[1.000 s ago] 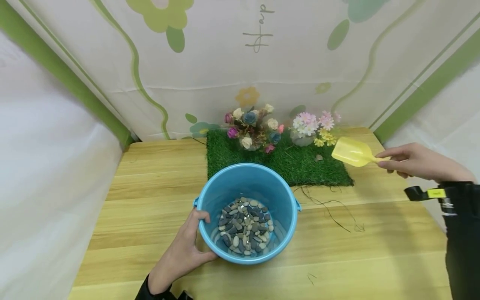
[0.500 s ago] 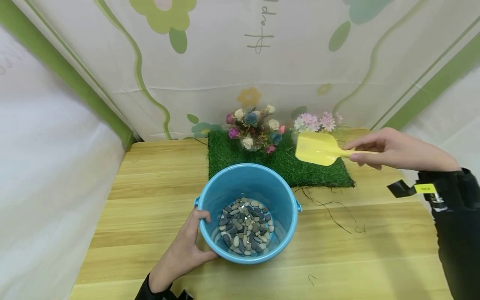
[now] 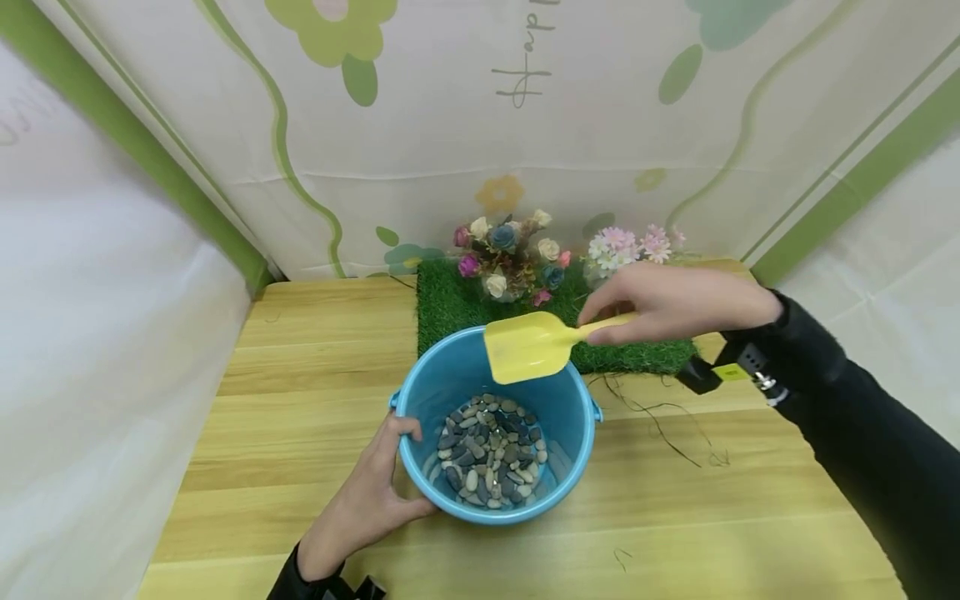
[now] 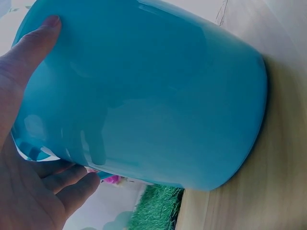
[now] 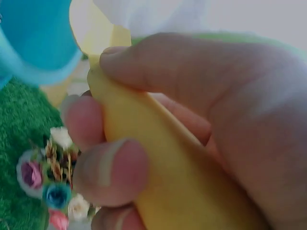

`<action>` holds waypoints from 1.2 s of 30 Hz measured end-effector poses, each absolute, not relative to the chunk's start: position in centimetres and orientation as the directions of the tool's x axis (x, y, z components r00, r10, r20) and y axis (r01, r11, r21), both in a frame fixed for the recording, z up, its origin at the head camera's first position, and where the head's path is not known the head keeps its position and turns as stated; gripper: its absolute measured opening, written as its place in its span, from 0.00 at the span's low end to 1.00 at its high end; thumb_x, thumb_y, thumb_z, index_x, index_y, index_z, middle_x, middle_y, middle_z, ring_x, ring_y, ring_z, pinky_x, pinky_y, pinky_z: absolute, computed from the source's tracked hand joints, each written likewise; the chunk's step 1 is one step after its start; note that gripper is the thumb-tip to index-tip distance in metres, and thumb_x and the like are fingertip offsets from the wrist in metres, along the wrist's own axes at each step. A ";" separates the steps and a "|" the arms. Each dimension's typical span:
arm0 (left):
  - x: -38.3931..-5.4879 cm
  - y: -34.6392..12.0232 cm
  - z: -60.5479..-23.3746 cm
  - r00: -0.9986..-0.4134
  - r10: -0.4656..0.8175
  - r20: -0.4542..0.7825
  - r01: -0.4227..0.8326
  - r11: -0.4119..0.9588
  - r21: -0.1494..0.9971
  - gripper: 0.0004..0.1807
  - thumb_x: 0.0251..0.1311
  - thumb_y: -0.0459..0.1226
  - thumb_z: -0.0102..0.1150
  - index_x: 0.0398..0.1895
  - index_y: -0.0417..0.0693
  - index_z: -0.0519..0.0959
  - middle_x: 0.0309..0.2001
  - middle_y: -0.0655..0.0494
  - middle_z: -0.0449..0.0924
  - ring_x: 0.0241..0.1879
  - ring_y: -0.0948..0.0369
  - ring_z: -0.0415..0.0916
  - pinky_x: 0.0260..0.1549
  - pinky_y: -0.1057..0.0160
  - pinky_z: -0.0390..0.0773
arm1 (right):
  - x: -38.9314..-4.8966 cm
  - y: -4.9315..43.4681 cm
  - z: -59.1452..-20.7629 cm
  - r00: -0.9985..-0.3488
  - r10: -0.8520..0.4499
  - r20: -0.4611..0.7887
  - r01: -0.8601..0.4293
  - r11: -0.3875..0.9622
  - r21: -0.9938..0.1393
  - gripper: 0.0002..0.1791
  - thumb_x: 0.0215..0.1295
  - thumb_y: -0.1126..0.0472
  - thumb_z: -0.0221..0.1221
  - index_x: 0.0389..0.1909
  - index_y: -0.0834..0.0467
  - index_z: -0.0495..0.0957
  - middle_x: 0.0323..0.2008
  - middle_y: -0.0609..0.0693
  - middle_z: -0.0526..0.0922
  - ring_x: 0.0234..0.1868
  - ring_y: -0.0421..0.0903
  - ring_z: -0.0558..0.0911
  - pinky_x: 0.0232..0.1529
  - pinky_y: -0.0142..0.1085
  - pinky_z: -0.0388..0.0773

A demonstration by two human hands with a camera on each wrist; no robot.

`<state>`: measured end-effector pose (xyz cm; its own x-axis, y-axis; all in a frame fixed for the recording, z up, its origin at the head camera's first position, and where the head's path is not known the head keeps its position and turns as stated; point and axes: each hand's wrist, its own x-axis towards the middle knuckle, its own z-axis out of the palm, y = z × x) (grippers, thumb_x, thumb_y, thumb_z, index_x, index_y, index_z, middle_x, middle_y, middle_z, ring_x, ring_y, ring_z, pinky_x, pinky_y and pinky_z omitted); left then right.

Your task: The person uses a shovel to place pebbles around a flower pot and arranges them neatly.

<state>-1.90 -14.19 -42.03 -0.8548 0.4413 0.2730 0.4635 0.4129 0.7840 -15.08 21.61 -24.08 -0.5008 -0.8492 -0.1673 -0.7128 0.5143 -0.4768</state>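
The right hand [image 3: 667,300] has its fingers curled snugly round the smooth, round handle of a yellow shovel [image 3: 528,348], with the thumb lying along it. The left hand [image 3: 375,487] is spread wide and grips a blue bucket [image 3: 442,379]. One finger hooks over its round rim, and the thumb presses flat on the slick, shiny outside.

From the right fingertips, the shovel's wide, shiny scoop reaches over the far part of the bucket's mouth. I can't tell if it touches the rim. Past the left fingertip, down in the bucket, lie smooth, egg-shaped stones [image 3: 491,454], gray, dark and pale.

Beyond the right fingers is a fuzzy green grass mat [image 3: 450,304] with ruffly roses [image 3: 504,237] on it. Just past the knuckles are thin-petaled pink and white flowers [image 3: 618,242]. Beneath both hands is a stripy wooden table [image 3: 300,400]. Farthest away hangs wrinkly white cloth [image 3: 450,108].
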 end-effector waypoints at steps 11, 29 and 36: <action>-2.0 -14.3 -42.1 -0.859 0.441 0.261 0.453 0.416 0.789 0.36 0.41 0.50 0.71 0.46 0.52 0.56 0.66 0.48 0.52 0.63 0.49 0.54 0.51 0.48 0.69 | -14.4 14.9 -24.9 -0.446 -0.859 -0.253 -0.789 0.510 -0.343 0.05 0.64 0.53 0.56 0.28 0.44 0.76 0.17 0.41 0.64 0.17 0.38 0.57 0.22 0.36 0.58; -2.1 -14.2 -42.1 -0.852 0.445 0.274 0.462 0.398 0.793 0.37 0.40 0.49 0.72 0.46 0.53 0.56 0.65 0.47 0.54 0.62 0.48 0.56 0.51 0.48 0.69 | -13.8 7.9 -28.6 -0.470 -0.697 -0.542 -0.809 0.586 -0.050 0.04 0.60 0.59 0.56 0.33 0.51 0.71 0.23 0.46 0.65 0.21 0.42 0.63 0.21 0.34 0.61; -2.0 -14.2 -42.3 -0.854 0.445 0.270 0.458 0.395 0.797 0.36 0.41 0.50 0.71 0.46 0.53 0.56 0.66 0.47 0.53 0.62 0.48 0.56 0.52 0.47 0.68 | -13.8 6.7 -30.3 -0.459 -0.665 -0.590 -0.814 0.580 -0.021 0.08 0.61 0.57 0.57 0.41 0.51 0.73 0.30 0.45 0.73 0.28 0.42 0.71 0.28 0.34 0.69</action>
<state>-2.03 -14.23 -42.27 -0.8536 0.4452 0.2703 0.4580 0.3946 0.7965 -13.83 6.65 -30.32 -0.4587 -0.6646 -0.5898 -0.8142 0.5803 -0.0207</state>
